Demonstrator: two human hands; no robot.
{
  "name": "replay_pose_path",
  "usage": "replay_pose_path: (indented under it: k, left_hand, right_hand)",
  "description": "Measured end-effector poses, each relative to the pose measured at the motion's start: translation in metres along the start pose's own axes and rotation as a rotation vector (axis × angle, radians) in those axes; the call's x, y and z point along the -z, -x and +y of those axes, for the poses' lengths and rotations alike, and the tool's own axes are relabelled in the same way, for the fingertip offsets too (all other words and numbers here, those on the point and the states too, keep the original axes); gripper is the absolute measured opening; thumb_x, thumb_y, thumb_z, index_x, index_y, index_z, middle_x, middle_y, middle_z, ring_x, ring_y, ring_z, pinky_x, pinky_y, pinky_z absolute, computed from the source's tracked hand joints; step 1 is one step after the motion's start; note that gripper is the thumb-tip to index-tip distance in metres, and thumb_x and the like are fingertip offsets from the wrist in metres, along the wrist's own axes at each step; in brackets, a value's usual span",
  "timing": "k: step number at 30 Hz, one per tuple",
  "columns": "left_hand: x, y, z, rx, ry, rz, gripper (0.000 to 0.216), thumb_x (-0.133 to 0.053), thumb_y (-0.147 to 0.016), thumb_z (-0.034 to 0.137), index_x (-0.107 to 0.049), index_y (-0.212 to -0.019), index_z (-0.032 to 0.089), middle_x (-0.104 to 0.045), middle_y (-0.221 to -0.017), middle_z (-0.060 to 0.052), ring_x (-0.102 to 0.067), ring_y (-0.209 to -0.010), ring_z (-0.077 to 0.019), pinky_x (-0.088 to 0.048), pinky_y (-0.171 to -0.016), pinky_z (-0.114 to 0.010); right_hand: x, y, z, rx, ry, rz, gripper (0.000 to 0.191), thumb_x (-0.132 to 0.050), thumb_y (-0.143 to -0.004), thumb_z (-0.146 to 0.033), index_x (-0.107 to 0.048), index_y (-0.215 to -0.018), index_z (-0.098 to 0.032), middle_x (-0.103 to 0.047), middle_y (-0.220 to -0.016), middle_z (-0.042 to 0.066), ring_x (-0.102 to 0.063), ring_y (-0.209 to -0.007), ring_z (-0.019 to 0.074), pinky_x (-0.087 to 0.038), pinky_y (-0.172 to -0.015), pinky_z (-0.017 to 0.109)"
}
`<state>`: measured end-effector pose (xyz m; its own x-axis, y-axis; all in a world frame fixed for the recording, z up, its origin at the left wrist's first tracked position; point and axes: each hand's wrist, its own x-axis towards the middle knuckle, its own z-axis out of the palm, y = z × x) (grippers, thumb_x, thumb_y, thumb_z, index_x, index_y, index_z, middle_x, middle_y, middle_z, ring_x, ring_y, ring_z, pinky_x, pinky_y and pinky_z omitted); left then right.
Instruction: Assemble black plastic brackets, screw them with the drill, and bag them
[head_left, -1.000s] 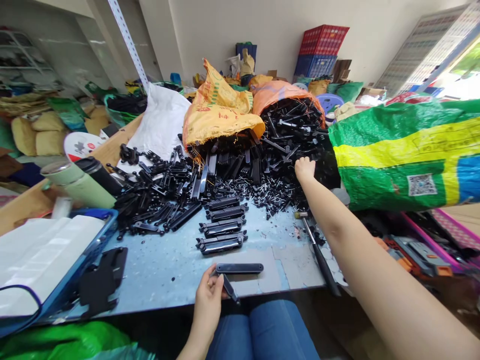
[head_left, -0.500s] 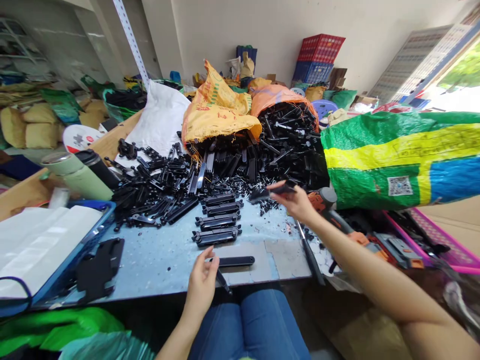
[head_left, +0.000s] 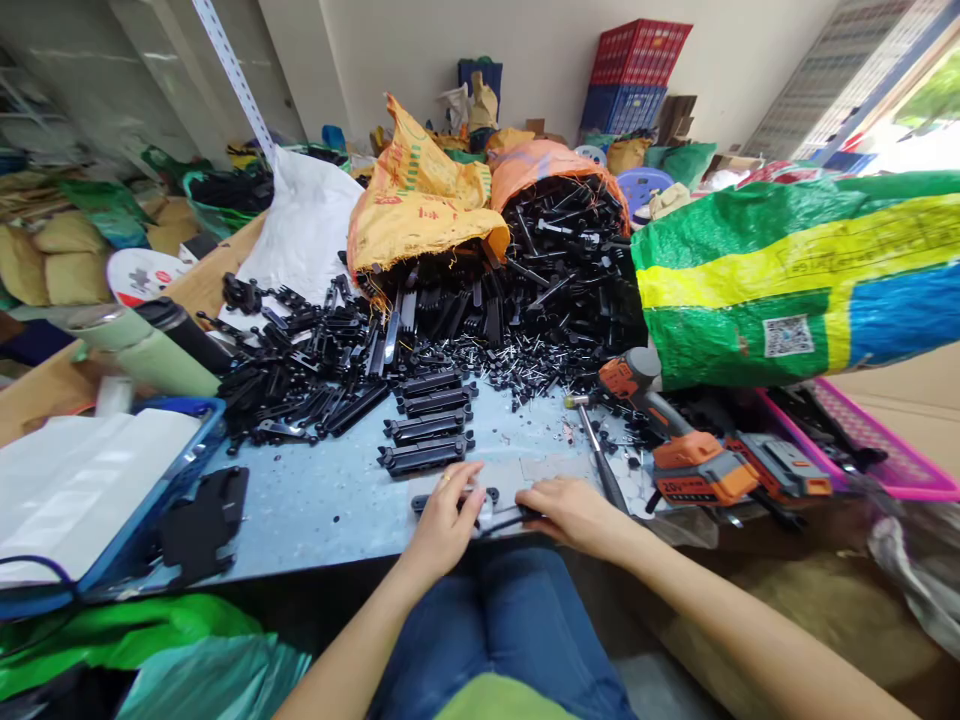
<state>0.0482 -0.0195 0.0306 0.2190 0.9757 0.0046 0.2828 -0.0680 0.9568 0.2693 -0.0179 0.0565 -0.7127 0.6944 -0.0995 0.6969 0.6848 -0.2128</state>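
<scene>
Near the table's front edge, my left hand [head_left: 448, 522] is closed over a short black plastic bar [head_left: 421, 503] and covers much of it. Just to its right, my right hand [head_left: 571, 510] has its fingers bent round a thin black plastic part [head_left: 511, 521], whose narrow end points toward the left hand. The fingers hide the rest of that part. Beyond my hands lie several similar black bars [head_left: 427, 427] in a neat stack of rows. A hammer [head_left: 606, 470] rests right of my right hand, beside an orange and grey cordless drill [head_left: 686, 455].
Loose black parts [head_left: 292, 390] heap at the left, with small screws [head_left: 502, 362] across the middle. A yellow sack [head_left: 427, 220], an orange sack [head_left: 555, 165] and a green sack [head_left: 795, 280] line the back. A pink basket [head_left: 911, 455] stands right, a blue tray [head_left: 214, 425] left.
My right hand has come down from the parts pile to the table's front edge, bringing a black part. My left hand has moved slightly right, onto the bar. The view has shifted a little.
</scene>
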Motion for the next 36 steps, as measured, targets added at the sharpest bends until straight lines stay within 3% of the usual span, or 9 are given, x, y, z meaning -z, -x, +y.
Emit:
replay_pose_path:
  k: [2,6,10,17,24,32,36]
  left_hand:
    - [0.002,-0.009,-0.007,-0.139,-0.290,-0.112,0.039,-0.046,-0.085,0.039,-0.053,-0.118,0.020,-0.053,-0.119,-0.010,-0.045,-0.112,-0.0246,-0.034,-0.097,-0.041]
    - [0.000,-0.020,-0.016,-0.195,-0.584,-0.360,0.049,-0.049,-0.080,0.052,-0.053,-0.116,0.019,-0.055,-0.113,-0.012,-0.047,-0.107,-0.0274,-0.036,-0.092,-0.041]
    - [-0.008,-0.016,-0.018,-0.223,-0.722,-0.297,0.070,-0.062,-0.062,0.064,-0.049,-0.112,0.018,-0.057,-0.103,-0.012,-0.052,-0.096,-0.0303,-0.040,-0.083,-0.041]
    - [-0.005,-0.010,-0.027,-0.272,-0.671,-0.154,0.058,-0.065,-0.066,0.050,-0.044,-0.111,0.020,-0.056,-0.102,-0.009,-0.055,-0.095,-0.0272,-0.043,-0.080,-0.037]
    - [-0.004,-0.013,-0.026,-0.260,-0.675,-0.210,0.059,-0.067,-0.063,0.051,-0.045,-0.109,0.020,-0.058,-0.099,-0.009,-0.057,-0.092,-0.0265,-0.045,-0.078,-0.037]
    - [-0.004,-0.007,-0.034,-0.287,-0.665,-0.162,0.040,-0.060,-0.073,0.046,-0.050,-0.103,0.020,-0.061,-0.094,-0.007,-0.059,-0.089,-0.0235,-0.045,-0.075,-0.033]
    - [-0.005,-0.009,-0.031,-0.258,-0.666,-0.184,0.044,-0.060,-0.071,0.052,-0.053,-0.101,0.020,-0.061,-0.090,-0.007,-0.059,-0.084,-0.0236,-0.045,-0.073,-0.033]
  right_hand:
    - [-0.012,0.003,0.014,0.012,0.027,-0.086,0.037,-0.037,-0.090,-0.050,-0.055,-0.101,-0.020,-0.062,-0.084,0.005,-0.058,-0.078,0.0191,-0.038,-0.068,0.029]
    - [-0.034,0.004,0.020,-0.090,0.088,-0.091,0.042,-0.033,-0.090,-0.054,-0.055,-0.094,-0.019,-0.061,-0.083,0.006,-0.058,-0.076,0.0184,-0.035,-0.063,0.027]
    - [-0.036,0.002,0.009,-0.165,0.135,-0.016,0.038,-0.034,-0.091,-0.052,-0.055,-0.095,-0.021,-0.060,-0.082,0.005,-0.057,-0.074,0.0183,-0.033,-0.063,0.027]
    - [-0.021,0.001,-0.007,-0.159,0.242,0.099,0.028,-0.037,-0.092,-0.043,-0.054,-0.099,-0.021,-0.058,-0.082,0.008,-0.053,-0.074,0.0195,-0.030,-0.064,0.031]
    - [-0.012,-0.001,-0.004,-0.120,0.227,0.088,0.030,-0.038,-0.091,-0.046,-0.055,-0.093,-0.021,-0.058,-0.080,0.006,-0.052,-0.072,0.0186,-0.029,-0.064,0.031]
    - [0.001,-0.008,-0.009,-0.118,0.239,0.119,0.030,-0.039,-0.091,-0.044,-0.057,-0.092,-0.021,-0.057,-0.080,0.008,-0.052,-0.075,0.0204,-0.030,-0.067,0.031]
    - [-0.005,-0.011,0.008,-0.086,0.164,0.080,0.031,-0.040,-0.090,-0.046,-0.058,-0.093,-0.020,-0.058,-0.083,0.007,-0.053,-0.079,0.0193,-0.032,-0.068,0.030]
